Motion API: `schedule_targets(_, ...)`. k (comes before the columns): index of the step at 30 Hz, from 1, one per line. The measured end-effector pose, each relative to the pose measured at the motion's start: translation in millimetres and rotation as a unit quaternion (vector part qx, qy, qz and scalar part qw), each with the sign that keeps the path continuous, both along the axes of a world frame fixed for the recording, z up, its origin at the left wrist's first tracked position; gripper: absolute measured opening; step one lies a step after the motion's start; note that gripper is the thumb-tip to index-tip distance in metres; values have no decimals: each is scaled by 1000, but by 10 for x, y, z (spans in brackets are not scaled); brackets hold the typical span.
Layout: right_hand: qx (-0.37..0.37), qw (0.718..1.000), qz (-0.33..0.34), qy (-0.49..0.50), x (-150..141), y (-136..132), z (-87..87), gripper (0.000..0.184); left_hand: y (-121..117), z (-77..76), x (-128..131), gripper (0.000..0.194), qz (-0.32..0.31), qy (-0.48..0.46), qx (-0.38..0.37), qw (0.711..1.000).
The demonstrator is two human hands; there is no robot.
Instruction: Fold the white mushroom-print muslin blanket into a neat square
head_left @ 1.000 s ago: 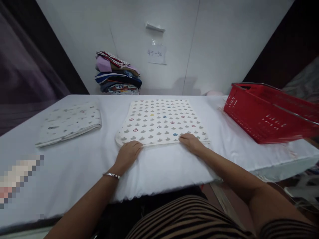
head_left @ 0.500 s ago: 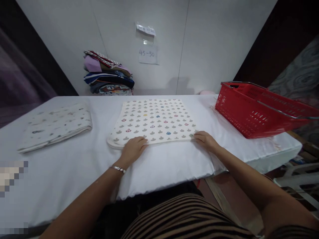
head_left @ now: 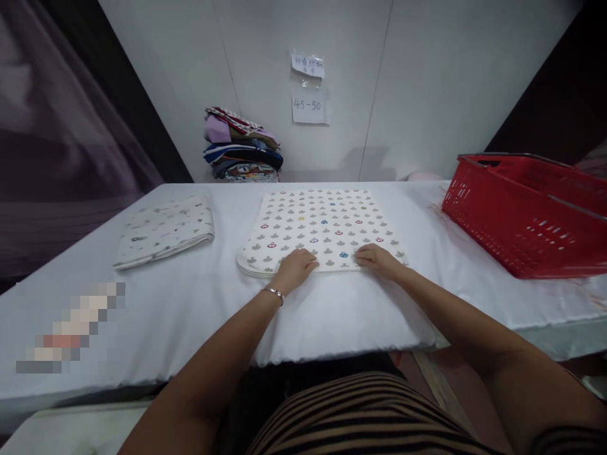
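Note:
A folded white cloth (head_left: 327, 221) with a print of small grey, red, blue and yellow shapes lies flat on the white-covered table. Its left near corner is a rounded fold with several layers. My left hand (head_left: 296, 269) is at the near edge, left of the middle, fingers bent together on the cloth. To the right, my right hand (head_left: 378, 260) rests on the same edge with its fingers pinched at the fabric. Both thumbs are mostly hidden. Another folded white cloth (head_left: 165, 229) with a sparser print lies on the left.
A red plastic basket (head_left: 516, 218) with metal handles stands on the right of the table (head_left: 332, 328). Against the back wall rises a stack of folded fabrics (head_left: 243, 148). Paper signs (head_left: 310, 106) hang above, one reading 45-50. A pixelated patch covers part of the left side.
My right hand has slid left from the cloth's right near corner, bringing my hands closer together. The view has turned left, so everything appears further right.

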State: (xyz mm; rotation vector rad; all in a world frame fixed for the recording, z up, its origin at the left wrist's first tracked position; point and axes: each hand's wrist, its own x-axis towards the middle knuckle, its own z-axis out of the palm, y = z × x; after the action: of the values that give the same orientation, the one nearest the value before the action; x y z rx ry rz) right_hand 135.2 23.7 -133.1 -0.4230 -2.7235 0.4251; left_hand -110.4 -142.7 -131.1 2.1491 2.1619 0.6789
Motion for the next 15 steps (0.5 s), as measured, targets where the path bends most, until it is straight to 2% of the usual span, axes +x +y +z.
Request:
schedule_targets(3, 15, 1000, 15, -12, -205, 116, -25, 26, 126, -5, -54, 18, 15, 27, -17, 999)
schedule_targets(8, 49, 998, -31, -4, -367, 245, -65, 26, 234, -50, -123, 21, 54, 48, -14, 997)
schedule_targets(13, 29, 999, 31, 19, -469, 272, -120, 28, 301, -66, -136, 17, 30, 54, -3, 998)
schedule_targets(15, 36, 999, 23, 22, -520, 323, -157, 28, 345, -66, -164, 19, 35, 58, -10, 998)
